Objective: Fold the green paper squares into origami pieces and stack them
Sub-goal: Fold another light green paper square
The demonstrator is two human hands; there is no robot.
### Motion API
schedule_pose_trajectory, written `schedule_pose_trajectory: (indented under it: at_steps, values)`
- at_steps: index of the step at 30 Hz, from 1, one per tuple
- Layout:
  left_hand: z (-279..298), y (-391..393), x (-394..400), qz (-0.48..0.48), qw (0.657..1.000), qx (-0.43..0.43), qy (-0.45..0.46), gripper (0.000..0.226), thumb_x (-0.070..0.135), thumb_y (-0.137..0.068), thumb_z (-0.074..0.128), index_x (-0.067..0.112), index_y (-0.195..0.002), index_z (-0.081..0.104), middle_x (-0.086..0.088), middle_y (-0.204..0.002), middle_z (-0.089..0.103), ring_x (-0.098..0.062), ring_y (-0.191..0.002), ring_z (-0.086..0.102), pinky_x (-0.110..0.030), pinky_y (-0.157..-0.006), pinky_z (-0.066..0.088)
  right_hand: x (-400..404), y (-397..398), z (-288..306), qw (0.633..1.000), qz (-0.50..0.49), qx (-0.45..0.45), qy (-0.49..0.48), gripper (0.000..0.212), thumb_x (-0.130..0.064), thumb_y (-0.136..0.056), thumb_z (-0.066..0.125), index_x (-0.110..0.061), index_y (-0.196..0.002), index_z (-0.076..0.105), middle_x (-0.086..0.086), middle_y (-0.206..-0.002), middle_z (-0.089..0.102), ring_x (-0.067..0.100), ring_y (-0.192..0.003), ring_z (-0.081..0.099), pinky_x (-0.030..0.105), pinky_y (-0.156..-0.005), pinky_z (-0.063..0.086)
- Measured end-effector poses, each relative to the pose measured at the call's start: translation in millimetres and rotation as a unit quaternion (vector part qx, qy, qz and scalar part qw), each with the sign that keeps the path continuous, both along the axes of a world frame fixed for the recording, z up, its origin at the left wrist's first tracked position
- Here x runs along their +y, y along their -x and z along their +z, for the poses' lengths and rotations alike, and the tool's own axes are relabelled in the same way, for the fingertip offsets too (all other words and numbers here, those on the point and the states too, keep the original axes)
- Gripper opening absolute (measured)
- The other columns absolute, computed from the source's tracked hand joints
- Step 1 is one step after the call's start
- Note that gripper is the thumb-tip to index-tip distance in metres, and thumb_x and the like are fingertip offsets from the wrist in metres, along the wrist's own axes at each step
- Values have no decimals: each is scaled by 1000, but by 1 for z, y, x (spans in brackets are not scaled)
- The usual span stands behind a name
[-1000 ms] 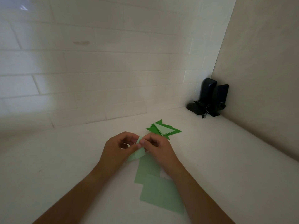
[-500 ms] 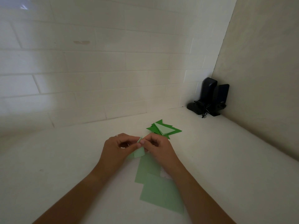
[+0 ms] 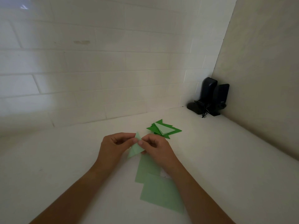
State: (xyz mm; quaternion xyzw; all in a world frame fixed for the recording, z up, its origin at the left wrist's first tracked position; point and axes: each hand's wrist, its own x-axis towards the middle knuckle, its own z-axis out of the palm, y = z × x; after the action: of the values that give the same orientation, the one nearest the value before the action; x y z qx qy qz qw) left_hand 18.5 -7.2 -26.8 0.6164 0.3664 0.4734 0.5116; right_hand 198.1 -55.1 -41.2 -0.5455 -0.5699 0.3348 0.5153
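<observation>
A pale green folded paper triangle is pinched between two bare hands above a white matte tabletop, just below the middle of the frame. The piece is held with its sharp apex pointing toward 12 o'clock, at the tiled back wall, and its long axis runs from that tip down toward 7 o'clock, where the wider base is seen. A crease line is visible along its face. The left hand is curled, with thumb and forefinger closed on the triangle's left edge; the right hand is likewise curled, its thumb and fingertips gripping the right edge near the apex. At 6 o'clock from the hands, flat unfolded light green paper squares are laid overlapping on the tabletop, their surfaces smooth and their corners crisp; one is partly covered by the right forearm. At 1 o'clock from the hands, near them, a stack of finished folded pieces is seen, dark green pointed shapes fanned out beneath a lighter green triangle on top. Well apart, in the far corner at 2 o'clock, two dark, glossy upright objects are stood against the wall, possibly small speakers with a tangled black cord, though the dim light leaves that uncertain.
</observation>
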Motion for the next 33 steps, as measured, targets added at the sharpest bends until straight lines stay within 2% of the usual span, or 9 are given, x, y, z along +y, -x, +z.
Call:
schedule_pose_trajectory:
  at_steps: [6, 9, 16, 22, 26, 33]
  values:
    - [-3, -1, 4, 2, 999, 33, -2, 16, 10, -83, 82, 17, -98, 83, -1, -89, 81, -15, -82, 75, -22, -74, 58, 0, 0, 0, 999, -14, 29, 9, 13, -20, -97, 72, -10, -91, 77, 1, -82, 77, 13, -69, 70, 24, -73, 53]
    - [-3, -1, 4, 6, 999, 32, 10, 15, 8, -83, 83, 13, -97, 81, -5, -86, 81, -19, -79, 76, -25, -72, 60, 2, -1, -1, 998, -35, 49, 9, 13, -22, -96, 74, -11, -91, 77, 3, -84, 78, 12, -72, 69, 26, -74, 53]
    - [-2, -3, -1, -1, 998, 42, 43, 11, 6, -83, 82, 6, -94, 80, -12, -79, 79, -17, -68, 74, -20, -66, 59, 5, -2, -3, 995, -82, 56, 6, 14, -24, -94, 76, -13, -85, 75, 1, -77, 76, 10, -67, 68, 26, -70, 53]
    - [-1, -3, -3, 36, 995, 88, 6, 5, 11, -85, 82, 15, -84, 82, -4, -72, 78, -15, -66, 75, -19, -68, 59, 5, -2, -2, 995, -87, 47, 9, 16, -24, -95, 75, -11, -85, 74, 2, -77, 76, 11, -64, 68, 21, -68, 52]
    - [-1, -4, -5, 34, 993, 115, -17, 7, 14, -87, 80, 19, -83, 83, 0, -72, 78, -15, -68, 75, -21, -71, 60, 4, -2, -3, 995, -87, 38, 11, 17, -26, -95, 75, -12, -85, 73, 2, -80, 77, 13, -66, 70, 24, -71, 55]
    - [1, -4, -5, 16, 993, 113, -3, 5, 16, -83, 85, 20, -79, 84, -4, -71, 78, -16, -65, 72, -27, -72, 60, 5, -3, -4, 996, -85, 31, 6, 17, -25, -94, 77, -11, -84, 72, 3, -78, 75, 12, -64, 68, 22, -68, 53]
